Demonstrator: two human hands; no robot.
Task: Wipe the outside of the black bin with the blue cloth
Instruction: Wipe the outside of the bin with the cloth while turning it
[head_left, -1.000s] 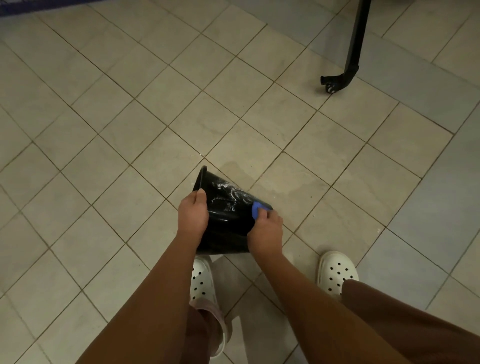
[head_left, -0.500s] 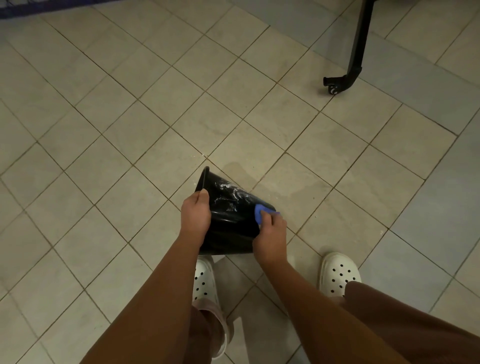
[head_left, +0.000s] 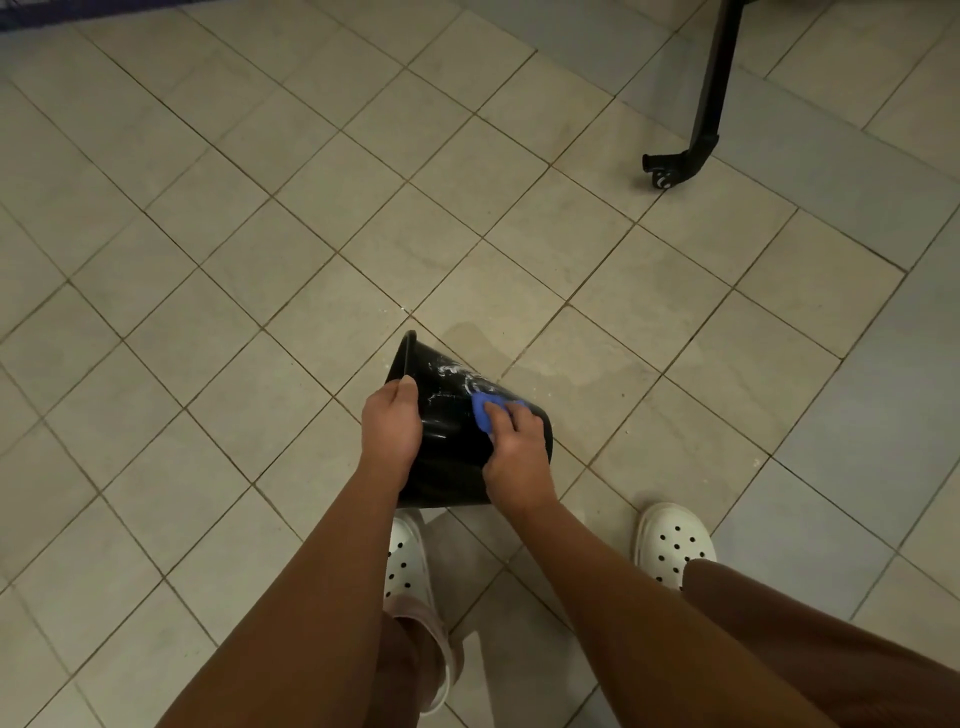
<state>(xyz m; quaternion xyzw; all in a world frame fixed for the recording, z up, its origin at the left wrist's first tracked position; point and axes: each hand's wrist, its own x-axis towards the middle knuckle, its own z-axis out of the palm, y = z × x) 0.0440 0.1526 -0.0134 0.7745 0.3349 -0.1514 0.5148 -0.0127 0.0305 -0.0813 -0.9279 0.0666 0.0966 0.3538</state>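
Shiny black plastic bin (head_left: 447, 441) up off the pale tiled floor (head_left: 249, 270), tipped on its side, open end turned left, closed end turned right. Just above two white holey shoes (head_left: 672, 540).

Left grip (head_left: 389, 421) clenched on the bin by the rim, thumb on the outside, other fingers hidden behind the wall. Right grip (head_left: 517, 452) closed on a small soft blue cloth (head_left: 484, 413), pressing it onto the top side of the bin, nearer the closed end. White smeary streaks (head_left: 457, 375) on the wall just beside the cloth; soap or dirt, cannot tell which.

Looks light, since held up by one hand at the rim. Probably stiff too, so no squashing under a firm rub. Smooth and glossy, so likely slippery, even more if wet. Best place to hold: the thick lip at the rim, something for fingers to hook over. Cloth soft and floppy, easy to bunch up, better spread flat under the fingers.

Streaks not yet gone. Far side and underside out of sight, so a turn of the bin likely needed.

Faint wet-looking patch (head_left: 550, 358) on the tiles past the bin. Black metal leg with a wheel (head_left: 698, 135) well apart, far right.
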